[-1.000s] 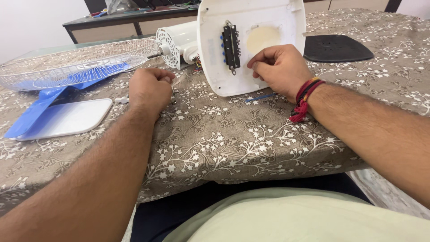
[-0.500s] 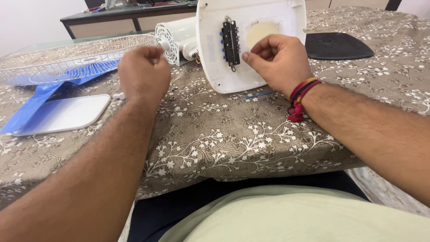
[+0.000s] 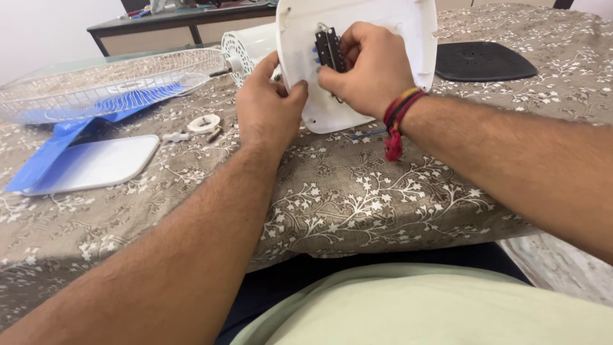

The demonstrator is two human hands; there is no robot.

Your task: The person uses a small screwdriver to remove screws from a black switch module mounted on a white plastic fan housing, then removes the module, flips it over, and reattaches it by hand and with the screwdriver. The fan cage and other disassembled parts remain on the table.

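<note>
A white fan base [image 3: 408, 25] stands tilted on the table with its underside facing me. On that underside sits a black switch block [image 3: 324, 50]. My right hand [image 3: 367, 67], with red threads at the wrist, pinches this block with its fingertips. My left hand [image 3: 271, 105] grips the left rim of the base, thumb on its face. Behind the base lies the white fan motor housing [image 3: 246, 48].
A wire fan guard [image 3: 102, 83] lies at the left over blue fan blades [image 3: 57, 137]. A white ring nut [image 3: 204, 122] and small parts lie near it. A black square cover [image 3: 482, 61] lies at the right. The floral tablecloth [image 3: 357, 191] hangs over the near edge.
My left hand has moved from the tablecloth to the rim of the fan base. My right hand has shifted from the base's face onto the black switch block.
</note>
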